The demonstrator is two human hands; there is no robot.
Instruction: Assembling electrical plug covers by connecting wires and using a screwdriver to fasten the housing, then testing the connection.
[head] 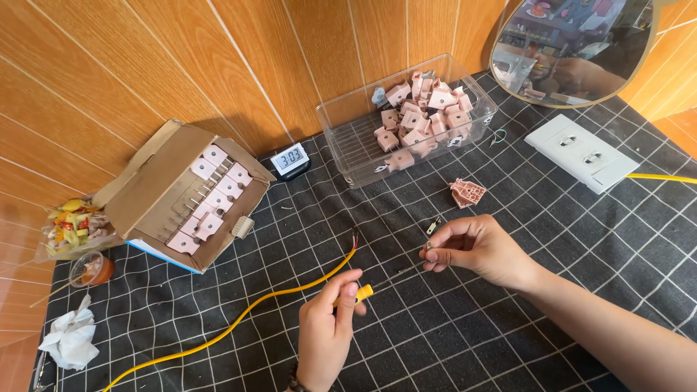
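Gripping a yellow-handled screwdriver (361, 294), the left hand (330, 330) is closed around it, its thin shaft running toward the right hand (475, 250). That hand pinches a small metal part (428, 247) between fingertips, just above the surface (450, 341). The hands sit near each other but apart. A yellow cable (239, 319) lies just left of the left hand, its bare end (354, 238) between the hands. Beyond the right hand lie a pink plug piece (467, 192) and a clear bin (341, 120) of pink parts; a white socket strip (581, 152) is farther right.
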